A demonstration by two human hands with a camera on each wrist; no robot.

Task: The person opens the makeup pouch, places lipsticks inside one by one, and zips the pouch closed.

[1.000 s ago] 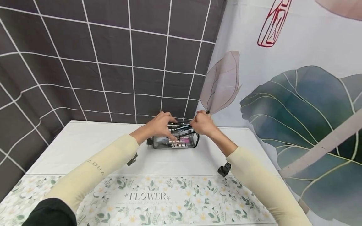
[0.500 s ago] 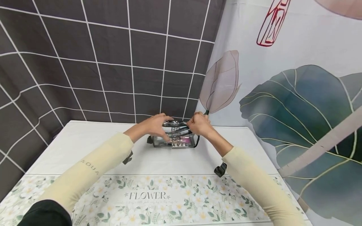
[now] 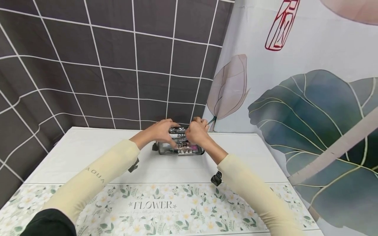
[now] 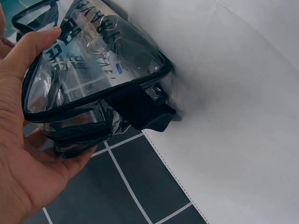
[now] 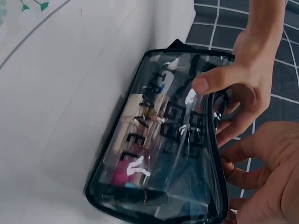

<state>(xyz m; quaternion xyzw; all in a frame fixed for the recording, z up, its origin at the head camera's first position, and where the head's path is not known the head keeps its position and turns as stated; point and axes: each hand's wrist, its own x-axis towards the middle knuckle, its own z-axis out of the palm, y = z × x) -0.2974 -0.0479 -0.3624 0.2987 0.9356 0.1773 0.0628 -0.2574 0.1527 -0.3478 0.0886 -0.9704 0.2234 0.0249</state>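
A clear toiletry bag (image 3: 169,150) with black piping and TRAVEL lettering stands on the white table near its back edge. My left hand (image 3: 162,131) grips its left part, thumb over the clear front and fingers behind, as the left wrist view shows. At the bag's upper edge, my right hand (image 3: 197,131) has its fingers curled at the zipper line; the zipper pull is hidden. Through the plastic in the right wrist view show small cosmetic items, among them a pink item (image 5: 122,171) and a pale tube-like item (image 5: 125,126). A black strap tab (image 4: 140,109) sticks out from one end.
Behind the table (image 3: 100,144) hangs a dark cloth (image 3: 115,82) with white grid lines. A pale curtain with leaf prints (image 3: 304,111) hangs at the right. A flowered band reading FLOWER (image 3: 153,205) runs along the table's front.
My right hand has moved left along the bag's upper edge, and the gaping edges at its right end have drawn together. The left hand shifted slightly left and keeps its hold.
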